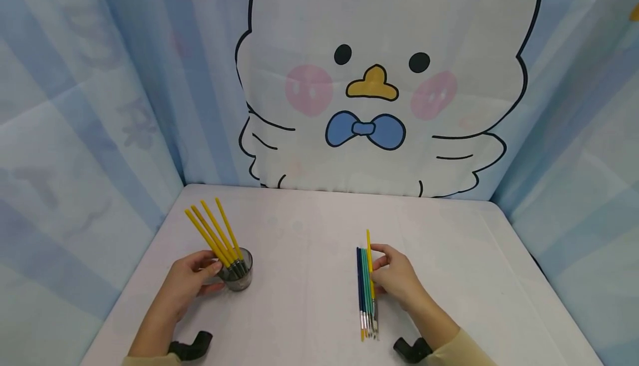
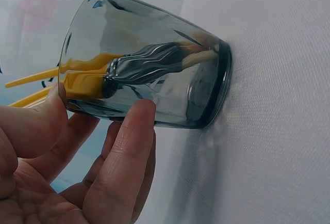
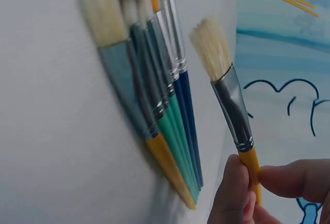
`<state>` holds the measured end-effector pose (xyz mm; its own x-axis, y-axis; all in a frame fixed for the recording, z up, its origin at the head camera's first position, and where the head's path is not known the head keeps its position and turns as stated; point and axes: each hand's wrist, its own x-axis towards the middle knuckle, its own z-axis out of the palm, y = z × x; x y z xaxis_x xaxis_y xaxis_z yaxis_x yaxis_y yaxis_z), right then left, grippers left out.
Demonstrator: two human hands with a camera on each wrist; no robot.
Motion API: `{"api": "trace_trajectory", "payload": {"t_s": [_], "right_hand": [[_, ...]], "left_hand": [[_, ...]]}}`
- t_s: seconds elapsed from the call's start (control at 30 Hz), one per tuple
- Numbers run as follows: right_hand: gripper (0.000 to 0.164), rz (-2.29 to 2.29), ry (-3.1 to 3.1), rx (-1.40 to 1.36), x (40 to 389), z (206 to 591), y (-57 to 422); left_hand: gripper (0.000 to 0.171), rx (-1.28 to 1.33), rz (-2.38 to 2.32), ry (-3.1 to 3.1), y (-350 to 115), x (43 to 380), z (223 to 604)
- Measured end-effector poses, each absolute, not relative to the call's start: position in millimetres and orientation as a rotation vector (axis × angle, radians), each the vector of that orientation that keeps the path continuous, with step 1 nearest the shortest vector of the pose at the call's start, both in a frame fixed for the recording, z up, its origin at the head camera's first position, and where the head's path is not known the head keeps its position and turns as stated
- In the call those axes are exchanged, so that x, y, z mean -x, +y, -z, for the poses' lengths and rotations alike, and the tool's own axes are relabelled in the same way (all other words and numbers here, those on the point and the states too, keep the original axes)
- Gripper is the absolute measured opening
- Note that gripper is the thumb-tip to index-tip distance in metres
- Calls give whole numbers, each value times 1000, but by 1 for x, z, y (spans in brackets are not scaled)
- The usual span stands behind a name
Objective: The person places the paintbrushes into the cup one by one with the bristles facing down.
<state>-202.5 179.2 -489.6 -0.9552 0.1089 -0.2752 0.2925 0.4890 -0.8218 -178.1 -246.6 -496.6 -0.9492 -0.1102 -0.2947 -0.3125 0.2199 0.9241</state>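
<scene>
On the left of the table stands a smoky grey glass [image 1: 241, 284] with several yellow-handled paintbrushes [image 1: 209, 231] in it, bristles down. My left hand [image 1: 188, 277] holds the glass at its left side, thumb at the rim and fingers along the wall. My right hand [image 1: 396, 274] pinches a paintbrush [image 3: 233, 105] by its yellow handle, its pale flat bristles raised off the table in the right wrist view. Beside it lies a row of brushes: another yellow-handled one [image 3: 169, 164], several green-handled ones [image 3: 176, 131] and dark blue ones [image 3: 190, 115].
A white cloth covers the table [image 1: 304, 277]. Behind it hangs a curtain [image 1: 214, 77] with a cartoon chick, and blue striped curtains close both sides. Black curved pieces [image 1: 192, 346] sit by each wrist near the front edge.
</scene>
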Motion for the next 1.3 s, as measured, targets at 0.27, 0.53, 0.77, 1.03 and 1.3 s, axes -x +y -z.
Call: {"api": "trace_trajectory", "payload": {"t_s": [0.27, 0.53, 0.77, 1.03, 1.3], "right_hand": [[69, 1684, 2485, -321, 209, 482, 163], [67, 1860, 2459, -220, 217, 471, 137], [68, 1943, 2477, -115, 226, 461, 118], [68, 2057, 2430, -6, 232, 451, 96], [69, 2120, 2418, 141, 240, 436, 77]], "left_hand": [[45, 407, -1819, 2312, -245, 178, 495], [45, 413, -1817, 2317, -245, 178, 496], [45, 417, -1813, 2322, -245, 178, 496], [45, 423, -1810, 2321, -245, 180, 496], [45, 423, -1823, 2317, -245, 179, 496]]}}
